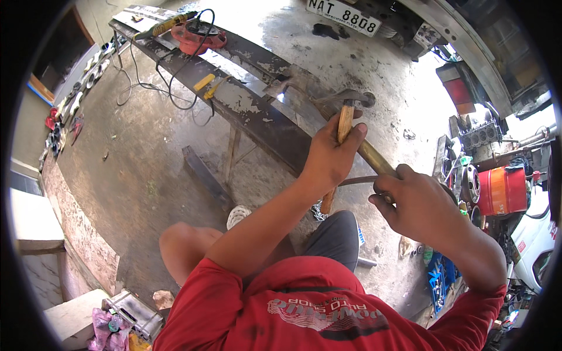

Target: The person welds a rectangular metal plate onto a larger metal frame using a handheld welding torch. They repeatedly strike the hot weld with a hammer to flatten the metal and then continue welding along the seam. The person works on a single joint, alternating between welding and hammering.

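Observation:
My left hand (pixel 331 152) is closed around the wooden handle of a hammer (pixel 346 121). The hammer's metal head (pixel 357 97) points up, just above my fingers. A long brownish rod (pixel 376 158) slants past it, and my right hand (pixel 415 202) is wrapped round its lower end. Near the rod's far end is a flat, worn metal piece (pixel 298 83), over the edge of the bench; whether the two are joined is unclear. A thin curved bar (pixel 360 180) shows between my hands.
A long bench (pixel 263 126) with peeling paint bears a red tool part (pixel 196 38), a cable, a yellow clip (pixel 204 82) and a yellow-black tool (pixel 170 24). Shoes (pixel 76 105) line the left wall. A red drum (pixel 502 190) and a vehicle (pixel 497 52) stand right.

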